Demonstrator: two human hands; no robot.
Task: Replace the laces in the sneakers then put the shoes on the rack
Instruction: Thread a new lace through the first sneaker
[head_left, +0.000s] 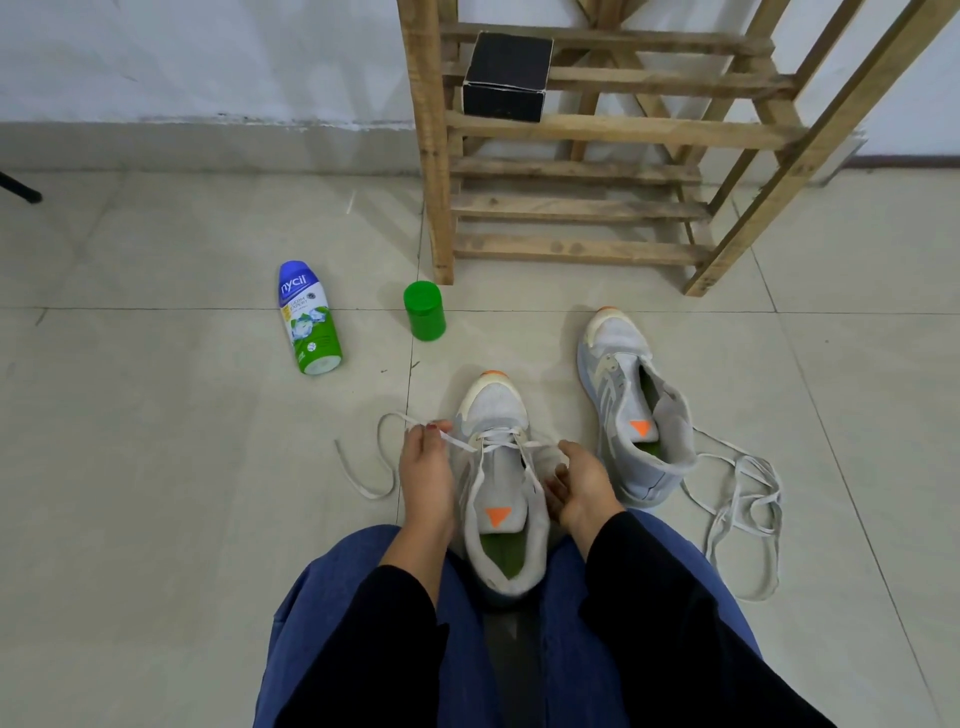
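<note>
Seated person, head view. The left hand (426, 467) is extended forward, its wrist straight, and the end of a white lace (457, 441) is pinched between thumb and fingertips, drawn taut to the left. The right hand (576, 483) is laid against the right flank of the near sneaker (498, 467), fingers bent inward; whether anything is gripped cannot be told. The near sneaker is stood on the tiled floor (156, 467) between the knees, its long axis directed away from the person, toe toward the wooden rack (436, 156). A pale grey upper, cream toe cap, orange tongue triangle and green insole are shown; only the front eyelets are laced. A second, unlaced sneaker (634, 405) is placed to its right, a loose lace (748, 499) beside it.
</note>
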